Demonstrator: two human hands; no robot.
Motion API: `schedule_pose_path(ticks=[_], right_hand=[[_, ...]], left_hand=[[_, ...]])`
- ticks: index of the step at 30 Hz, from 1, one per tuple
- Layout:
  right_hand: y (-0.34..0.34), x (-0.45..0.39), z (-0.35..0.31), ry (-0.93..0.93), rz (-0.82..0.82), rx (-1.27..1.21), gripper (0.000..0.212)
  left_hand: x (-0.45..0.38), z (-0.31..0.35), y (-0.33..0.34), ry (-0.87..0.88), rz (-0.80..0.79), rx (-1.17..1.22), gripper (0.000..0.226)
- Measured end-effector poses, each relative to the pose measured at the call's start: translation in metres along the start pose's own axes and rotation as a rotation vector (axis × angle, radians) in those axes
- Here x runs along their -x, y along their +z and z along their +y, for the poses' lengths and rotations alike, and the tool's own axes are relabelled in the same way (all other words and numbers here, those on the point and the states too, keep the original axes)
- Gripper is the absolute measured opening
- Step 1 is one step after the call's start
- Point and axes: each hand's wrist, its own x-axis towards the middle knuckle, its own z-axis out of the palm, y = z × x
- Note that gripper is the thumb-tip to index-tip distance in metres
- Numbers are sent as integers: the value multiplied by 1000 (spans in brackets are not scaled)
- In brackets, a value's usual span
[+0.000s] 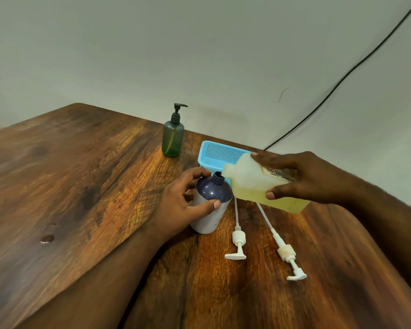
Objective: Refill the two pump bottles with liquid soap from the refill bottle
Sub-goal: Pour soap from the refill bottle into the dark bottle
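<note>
My left hand grips an upright bottle with a dark purple top and white body; its neck is open, with no pump in it. My right hand holds the translucent refill bottle tipped sideways, its mouth right next to the open neck. Yellow soap lies along the refill bottle's lower side. A green pump bottle with a black pump stands at the far edge of the table. Two white pump heads with long tubes, one and another, lie on the table in front of the bottles.
A light blue perforated plastic basket sits behind the bottles. The wooden table has a small wet spot at the left. A black cable runs down the wall at the right.
</note>
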Motion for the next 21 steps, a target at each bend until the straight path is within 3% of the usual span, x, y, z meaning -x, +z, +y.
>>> schedule_pose_path(ticks=[10,16,21], right_hand=[[0,4,-6,-9,9,-21,74],[-2,3,-6,-19,3,-35,78],[-5,2,-8,-12,-13,-38,78]], left_hand=[[-5,-5,-8,-59,-95,134,63],[-2,-3,2,-27,-40,-53,81],[-3,-3,3,-14,19,-96,79]])
